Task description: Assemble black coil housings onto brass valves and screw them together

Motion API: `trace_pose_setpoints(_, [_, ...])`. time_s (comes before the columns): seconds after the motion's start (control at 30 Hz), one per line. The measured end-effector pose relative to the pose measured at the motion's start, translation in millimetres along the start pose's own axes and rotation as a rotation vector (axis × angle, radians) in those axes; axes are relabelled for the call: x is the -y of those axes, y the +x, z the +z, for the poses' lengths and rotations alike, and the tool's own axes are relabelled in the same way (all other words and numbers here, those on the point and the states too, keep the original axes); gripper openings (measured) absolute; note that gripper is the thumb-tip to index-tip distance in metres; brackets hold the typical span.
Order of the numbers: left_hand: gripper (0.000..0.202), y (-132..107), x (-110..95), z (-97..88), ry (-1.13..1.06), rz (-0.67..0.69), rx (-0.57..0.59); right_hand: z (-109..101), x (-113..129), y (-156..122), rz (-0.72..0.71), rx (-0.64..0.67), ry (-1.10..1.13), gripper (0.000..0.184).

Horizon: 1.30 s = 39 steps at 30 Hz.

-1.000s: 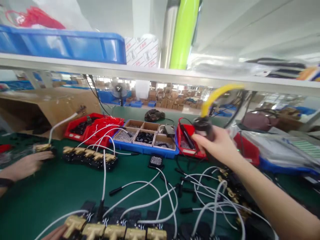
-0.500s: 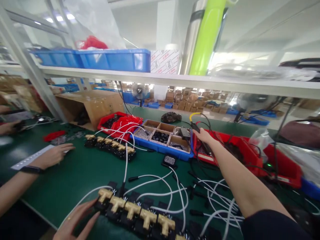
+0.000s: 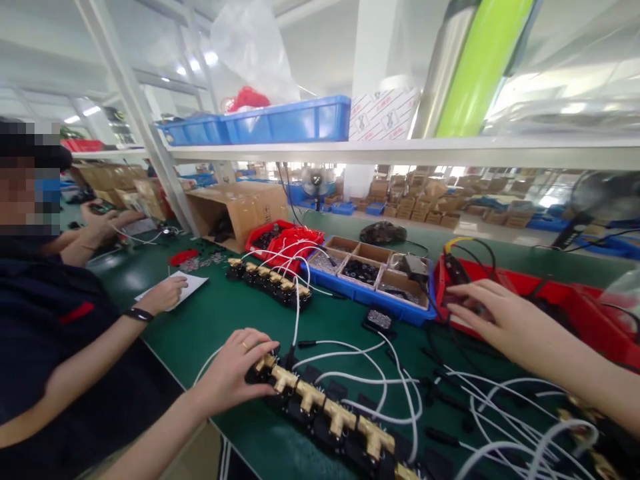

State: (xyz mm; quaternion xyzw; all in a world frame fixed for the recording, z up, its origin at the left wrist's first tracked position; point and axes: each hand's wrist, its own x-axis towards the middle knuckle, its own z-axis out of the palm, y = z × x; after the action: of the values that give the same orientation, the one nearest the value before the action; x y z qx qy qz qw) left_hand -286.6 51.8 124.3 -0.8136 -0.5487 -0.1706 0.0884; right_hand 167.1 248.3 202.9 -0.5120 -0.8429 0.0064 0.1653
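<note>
My left hand (image 3: 235, 367) has its thumb and fingers around the near left end of a row of brass T-shaped valves (image 3: 310, 397) with black bodies. White cables run from the row over the green table. My right hand (image 3: 483, 310) is over the red bin (image 3: 530, 290), fingers apart and holding nothing I can see. Just beyond its fingertips, a black pen-shaped power tool (image 3: 454, 268) with a yellow cable end leans in that bin. A small black block with a silvery top (image 3: 379, 320) lies between my hands.
A second valve row (image 3: 270, 283) lies farther back. Behind it are a red bin of parts (image 3: 295, 241) and a blue divided tray (image 3: 345, 287). Loose white cables (image 3: 500, 407) spread at right. A co-worker's hand (image 3: 167, 293) rests on white paper (image 3: 193, 287); another person is beyond.
The view has swung left. My right hand, closed on the power tool before, has let go of it and opened. My left hand has closed around the valve row's end.
</note>
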Motion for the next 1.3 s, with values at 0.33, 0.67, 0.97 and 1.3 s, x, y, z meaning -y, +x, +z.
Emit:
trace_pose_setpoints(0.33, [0.05, 21.2, 0.9, 22.3, 0.004, 0.331, 0.059, 69.0, 186.3, -145.0, -0.119, -0.053, 0.218, 0.049])
trace_pose_setpoints(0.67, [0.04, 18.4, -8.4, 30.5, 0.009, 0.412, -0.001, 109.0, 236.0, -98.3, -0.097, 0.175, 0.107, 0.029])
trace_pose_setpoints(0.97, [0.037, 23.7, -12.1, 16.8, -0.255, 0.126, 0.258, 82.0, 225.8, -75.5, -0.167, 0.477, 0.265, 0.023])
trace_pose_setpoints(1.3, [0.043, 68.8, 7.3, 28.3, -0.422, -0.024, 0.355, 94.2, 219.6, -43.2, 0.054, 0.258, 0.232, 0.022])
